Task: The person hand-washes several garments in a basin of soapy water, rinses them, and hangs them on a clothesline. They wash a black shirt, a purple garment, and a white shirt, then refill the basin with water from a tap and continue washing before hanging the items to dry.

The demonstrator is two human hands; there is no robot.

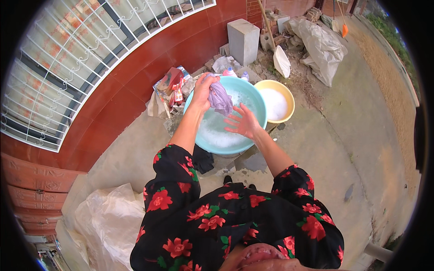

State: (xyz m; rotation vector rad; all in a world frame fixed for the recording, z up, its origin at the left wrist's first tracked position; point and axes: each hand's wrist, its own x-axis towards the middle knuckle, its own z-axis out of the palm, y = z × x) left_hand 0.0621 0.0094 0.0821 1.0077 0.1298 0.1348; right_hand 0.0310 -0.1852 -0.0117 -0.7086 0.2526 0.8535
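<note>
My left hand [203, 92] grips a bunched, wet-looking lilac cloth [220, 98] over the left part of a large turquoise plastic basin [261, 101]. Soapy water with white suds [217, 130] fills the bottom of the basin. My right hand [244, 122], fingers spread and palm up, is above the basin's right side, just beside the cloth's lower end, and holds nothing. A smaller yellow basin [291, 105] full of white foam stands against the turquoise one on the right. Two bottles, one pink and white [229, 72] and one purple [245, 76], stand behind the large basin.
Crumpled packaging [176, 89] lies left of the basin by the red tiled wall [115, 98]. A dark cloth [202, 161] hangs or lies below its near rim. Behind are a stone block [243, 42], a long-handled white scoop [281, 61] and plastic sheeting [318, 44]. More sheeting [112, 220] lies at lower left.
</note>
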